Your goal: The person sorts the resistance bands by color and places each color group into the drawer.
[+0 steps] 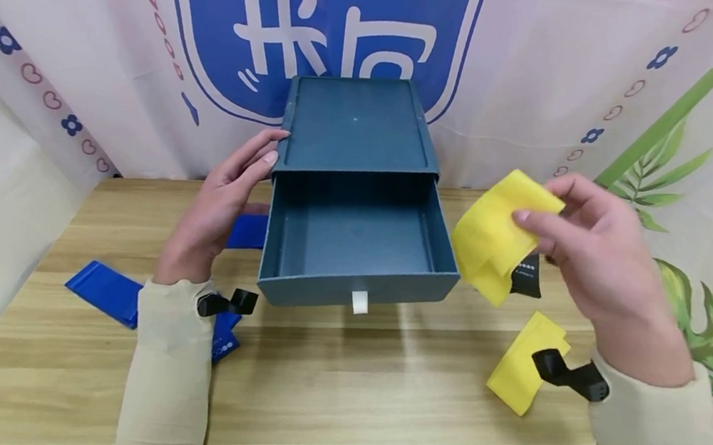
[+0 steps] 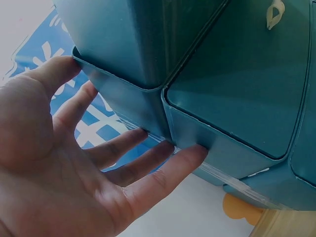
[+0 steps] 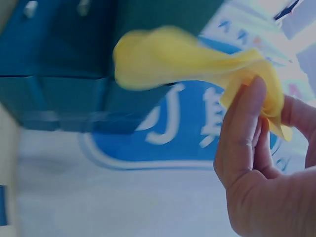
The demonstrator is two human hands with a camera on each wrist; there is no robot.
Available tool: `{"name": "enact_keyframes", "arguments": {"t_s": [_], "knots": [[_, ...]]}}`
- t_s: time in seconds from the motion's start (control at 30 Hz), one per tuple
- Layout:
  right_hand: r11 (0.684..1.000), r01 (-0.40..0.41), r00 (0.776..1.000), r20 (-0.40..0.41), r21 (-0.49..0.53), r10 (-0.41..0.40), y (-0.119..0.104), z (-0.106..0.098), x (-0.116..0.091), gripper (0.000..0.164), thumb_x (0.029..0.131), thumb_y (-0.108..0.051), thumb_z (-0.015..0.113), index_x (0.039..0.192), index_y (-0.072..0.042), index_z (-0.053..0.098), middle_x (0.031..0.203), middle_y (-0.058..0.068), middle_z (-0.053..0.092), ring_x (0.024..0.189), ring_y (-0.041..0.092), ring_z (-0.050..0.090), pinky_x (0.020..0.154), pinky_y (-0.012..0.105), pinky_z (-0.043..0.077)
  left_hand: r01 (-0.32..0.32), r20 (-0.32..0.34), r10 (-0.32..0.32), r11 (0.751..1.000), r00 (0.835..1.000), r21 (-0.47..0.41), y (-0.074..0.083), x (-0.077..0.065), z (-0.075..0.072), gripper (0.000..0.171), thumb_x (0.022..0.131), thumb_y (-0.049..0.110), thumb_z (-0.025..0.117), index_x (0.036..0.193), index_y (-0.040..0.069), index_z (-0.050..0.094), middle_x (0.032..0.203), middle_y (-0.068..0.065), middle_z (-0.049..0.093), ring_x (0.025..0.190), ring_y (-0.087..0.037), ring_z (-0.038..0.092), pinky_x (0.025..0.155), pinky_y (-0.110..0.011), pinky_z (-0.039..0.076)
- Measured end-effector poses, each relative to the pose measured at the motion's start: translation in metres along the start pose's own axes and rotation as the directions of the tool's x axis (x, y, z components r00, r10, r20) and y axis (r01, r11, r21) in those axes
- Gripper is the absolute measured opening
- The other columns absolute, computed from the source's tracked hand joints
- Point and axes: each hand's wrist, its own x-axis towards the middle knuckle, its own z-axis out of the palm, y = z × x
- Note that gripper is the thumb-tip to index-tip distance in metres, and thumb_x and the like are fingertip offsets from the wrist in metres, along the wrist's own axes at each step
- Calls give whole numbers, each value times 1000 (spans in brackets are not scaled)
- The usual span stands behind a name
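A dark teal drawer unit stands at the back of the table, its top drawer pulled out, with a white pull tab on the front. The drawer's bare bottom shows. My left hand rests on the unit's left side; in the left wrist view its spread, fairly straight fingers touch the wall. To the right of the drawer, my right hand pinches a thin, limp yellow folded sheet between thumb and fingers. In the right wrist view the sheet's loose end is blurred.
Another yellow folded sheet lies near my right wrist, partly behind its black strap. A black packet is partly hidden by the held sheet. Blue folded pieces lie around my left arm. A printed curtain hangs behind.
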Motion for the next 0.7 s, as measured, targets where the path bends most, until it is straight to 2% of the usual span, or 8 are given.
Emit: {"name": "enact_keyframes", "arguments": {"t_s": [0.13,0.27,0.37,0.5,0.6,0.7], "knots": [[993,87,996,1,79,-88,-28,12,9,15,94,22,64,101,8,66,89,10,71,64,18,61,57,22,54,13,8,-13,999,1000,-32,1,1,-4,48,108,49,59,156,43,54,172,8,41,154,-35,42,112,-75,47],[993,92,996,11,69,-93,-52,32,17,12,95,16,69,105,11,64,95,15,72,69,21,67,57,23,57,27,49,-23,996,999,-81,3,0,-12,49,109,42,62,157,38,56,172,4,43,153,-33,44,99,-50,63],[999,47,999,27,-9,-47,-64,52,23,20,95,8,74,111,11,63,105,19,72,76,23,70,60,22,57,34,106,-21,992,994,-124,5,-1,-19,50,110,36,60,159,35,53,173,3,41,153,-34,42,90,-35,66],[990,-29,997,73,-139,40,-72,81,31,23,96,1,76,114,8,63,115,19,69,86,25,71,64,21,58,48,155,-24,987,988,-152,7,-3,-24,51,111,32,59,161,34,51,174,4,41,154,-36,42,90,-35,66],[959,-67,988,115,-275,102,-75,103,37,20,99,-4,73,113,4,63,119,17,68,95,28,72,71,23,63,56,162,-29,985,986,-161,8,-3,-23,51,111,32,60,161,35,51,173,4,42,155,-36,42,90,-36,66],[915,-60,978,162,-400,135,-76,124,41,15,100,-8,70,111,0,63,118,15,69,100,30,72,79,28,65,66,157,-38,982,987,-180,8,-1,-21,51,110,32,61,161,34,52,172,4,43,154,-36,42,89,-36,66]]}}
